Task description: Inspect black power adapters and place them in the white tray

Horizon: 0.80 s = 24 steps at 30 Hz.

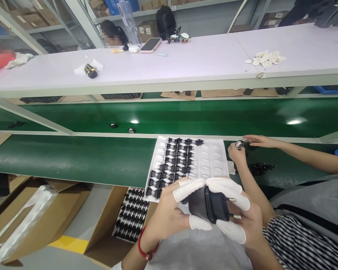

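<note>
A black plug adapter [207, 205] with two round metal pins is held up close to me, its pins pointing right. Fingers of my left hand [171, 210] grip its left end, with white finger cots on the thumb and a fingertip. At the pin end, my right hand [242, 213] pinches it from above and below, also in white finger cots. Just beyond my hands lies a white moulded tray [214, 161]. Rows of black plug adapters [171, 161] fill its left and middle pockets, and its lower edge is partly hidden by my hands.
To the right, a co-worker's hands [242, 146] hold a small black part. An open carton [107, 221] at lower left contains another filled tray [132, 213]. A green conveyor belt [186, 116] runs behind, under a white shelf [202, 60] with a phone [151, 45] and finger cots [267, 59].
</note>
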Tool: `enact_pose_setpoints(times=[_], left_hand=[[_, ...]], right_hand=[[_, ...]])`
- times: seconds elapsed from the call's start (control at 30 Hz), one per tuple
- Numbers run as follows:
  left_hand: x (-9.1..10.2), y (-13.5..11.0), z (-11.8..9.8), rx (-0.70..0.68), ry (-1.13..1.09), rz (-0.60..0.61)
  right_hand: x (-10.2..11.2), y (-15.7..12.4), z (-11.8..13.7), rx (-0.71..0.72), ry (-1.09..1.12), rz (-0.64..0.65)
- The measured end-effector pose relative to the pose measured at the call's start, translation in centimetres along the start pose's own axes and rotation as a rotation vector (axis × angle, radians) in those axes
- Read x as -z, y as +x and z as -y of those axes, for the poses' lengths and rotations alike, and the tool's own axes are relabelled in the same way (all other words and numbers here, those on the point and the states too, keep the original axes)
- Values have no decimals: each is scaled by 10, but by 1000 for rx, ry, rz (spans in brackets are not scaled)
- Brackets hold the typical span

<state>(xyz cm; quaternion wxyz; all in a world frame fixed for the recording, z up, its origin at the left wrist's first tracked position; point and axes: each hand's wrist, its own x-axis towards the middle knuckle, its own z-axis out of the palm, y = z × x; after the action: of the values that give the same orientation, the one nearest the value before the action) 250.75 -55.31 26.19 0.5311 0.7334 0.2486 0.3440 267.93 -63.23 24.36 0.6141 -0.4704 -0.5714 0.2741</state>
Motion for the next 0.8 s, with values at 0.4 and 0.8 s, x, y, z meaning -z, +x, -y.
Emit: enact_pose_setpoints(times=[0.4, 0.8], left_hand=[[-2, 0, -6, -7, 53, -8], [1, 5, -14, -52, 146, 36]], right_hand=[[1, -7, -10, -36, -21, 14], [1, -9, -11, 52, -13, 15]])
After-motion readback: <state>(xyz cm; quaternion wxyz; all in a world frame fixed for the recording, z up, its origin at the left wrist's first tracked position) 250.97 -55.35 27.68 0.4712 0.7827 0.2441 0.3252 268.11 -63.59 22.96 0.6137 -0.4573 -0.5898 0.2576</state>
